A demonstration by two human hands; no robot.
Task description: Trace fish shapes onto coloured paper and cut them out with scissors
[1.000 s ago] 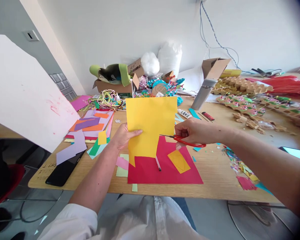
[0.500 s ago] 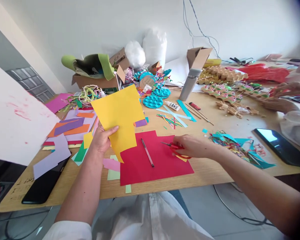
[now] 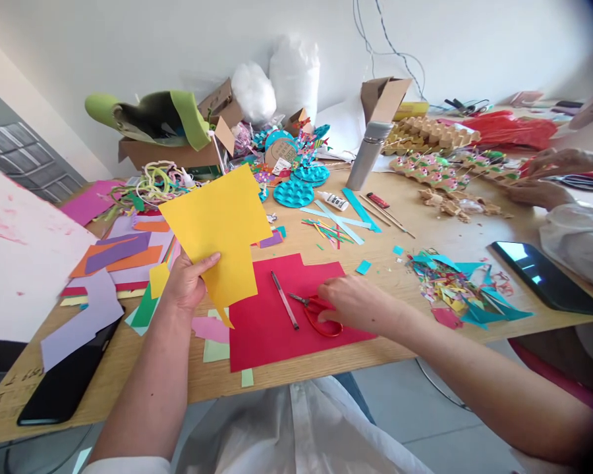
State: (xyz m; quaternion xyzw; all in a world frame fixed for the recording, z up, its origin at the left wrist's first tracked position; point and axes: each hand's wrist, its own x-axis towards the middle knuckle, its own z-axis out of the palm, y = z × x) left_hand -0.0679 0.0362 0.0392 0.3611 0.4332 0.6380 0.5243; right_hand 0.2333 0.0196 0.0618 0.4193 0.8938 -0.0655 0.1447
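Note:
Raised above the table in my left hand (image 3: 190,280) is a sheet of yellow paper (image 3: 222,227) with notched edges, pinched by thumb and fingers at its lower left. Red-handled scissors (image 3: 321,321) lie low over a sheet of red paper (image 3: 261,345), blades pointing left. My right hand (image 3: 348,299) has its curled fingers at the scissors' handle loops; the fingertips are partly hidden. A pen (image 3: 284,300) rests on the red paper, left of the scissors. Pink (image 3: 210,329) and pale green paper pieces (image 3: 216,351) stick out at the red sheet's left edge.
Coloured paper scraps (image 3: 82,316) and a black phone (image 3: 64,388) lie on the left. Behind are a glue bottle (image 3: 333,200), blue strips (image 3: 362,210) and a grey flask (image 3: 368,158). A scrap pile (image 3: 454,283), another phone (image 3: 546,276) and another person's hands (image 3: 548,174) are at right.
My right hand has moved the scissors left and down over the red paper, closer to the pen. My left hand still holds up the yellow paper. The view has shifted slightly.

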